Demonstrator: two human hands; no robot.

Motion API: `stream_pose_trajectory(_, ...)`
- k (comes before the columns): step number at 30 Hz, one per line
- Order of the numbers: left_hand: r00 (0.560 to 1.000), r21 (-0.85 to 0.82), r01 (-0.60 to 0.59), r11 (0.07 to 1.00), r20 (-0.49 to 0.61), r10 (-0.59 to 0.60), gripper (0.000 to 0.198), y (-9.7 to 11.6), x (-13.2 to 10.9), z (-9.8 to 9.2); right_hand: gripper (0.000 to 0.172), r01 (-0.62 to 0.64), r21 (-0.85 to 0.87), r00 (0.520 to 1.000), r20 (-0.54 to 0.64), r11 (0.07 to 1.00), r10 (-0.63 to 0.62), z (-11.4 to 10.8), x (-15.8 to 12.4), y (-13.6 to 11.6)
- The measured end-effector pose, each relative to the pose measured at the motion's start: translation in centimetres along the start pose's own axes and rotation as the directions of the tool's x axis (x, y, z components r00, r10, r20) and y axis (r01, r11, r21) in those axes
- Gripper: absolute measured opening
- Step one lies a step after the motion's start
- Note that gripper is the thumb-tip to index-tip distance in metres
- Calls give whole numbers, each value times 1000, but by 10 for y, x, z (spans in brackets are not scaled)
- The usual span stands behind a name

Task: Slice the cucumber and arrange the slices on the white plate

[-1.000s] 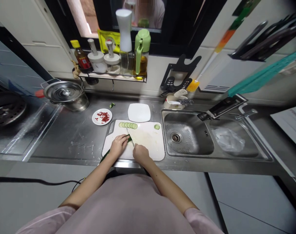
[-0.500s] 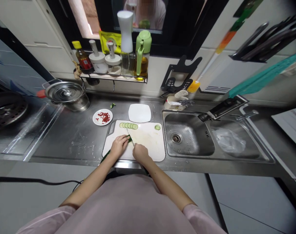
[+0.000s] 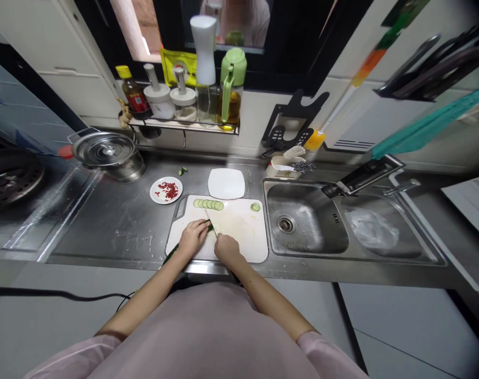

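On a white cutting board (image 3: 243,237) lies a dark green cucumber (image 3: 170,255), partly hidden under my left hand (image 3: 193,238), whose fingers are closed around it near the cut end. My right hand (image 3: 227,249) grips a knife (image 3: 213,222), its blade slanting up and left beside that end. A row of overlapping cucumber slices (image 3: 208,204) lies along the board's far edge, and a few more slices (image 3: 255,207) are stacked at its far right corner. The knife's handle is covered by my right fist.
Behind the board sits a white square plate (image 3: 226,183); left of it, a round plate (image 3: 156,195) holds chopped red pieces. A lidded steel pot (image 3: 121,166) stands at the back left. The sink (image 3: 306,221) adjoins the board on the right, below a faucet (image 3: 361,176).
Hardly anything differs. My hands, the knife and the cucumber stay almost in place; the view has shifted very slightly.
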State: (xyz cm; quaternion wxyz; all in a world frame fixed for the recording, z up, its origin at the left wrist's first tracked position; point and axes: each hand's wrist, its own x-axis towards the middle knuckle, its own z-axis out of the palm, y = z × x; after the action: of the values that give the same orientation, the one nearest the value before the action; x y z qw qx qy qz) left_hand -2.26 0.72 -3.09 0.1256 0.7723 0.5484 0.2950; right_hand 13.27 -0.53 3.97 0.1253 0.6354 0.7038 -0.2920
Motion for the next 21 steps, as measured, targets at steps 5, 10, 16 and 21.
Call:
stream_pose_trajectory(5, 1000, -13, 7, 1000, 3, -7, 25, 1, 0, -1, 31, 0, 6, 1000, -3, 1000, 0, 0, 6, -2)
stream_pose_trajectory(10, 1000, -4, 19, 1000, 8, -19, 26, 3, 1, -4, 30, 1, 25, 1000, -28, 1000, -1, 4, 13, -1)
stream_pose_trajectory(16, 998, -12, 56, 998, 19, -56, 25, 5, 2, -5, 31, 13, 63, 999, -48, 998, -10, 4, 16, 6)
stream_pose_trajectory(21, 993, -13, 105, 994, 60, -104, 26, 5, 4, -7, 32, 8, 69, 998, -70, 998, -3, -4, 9, 19)
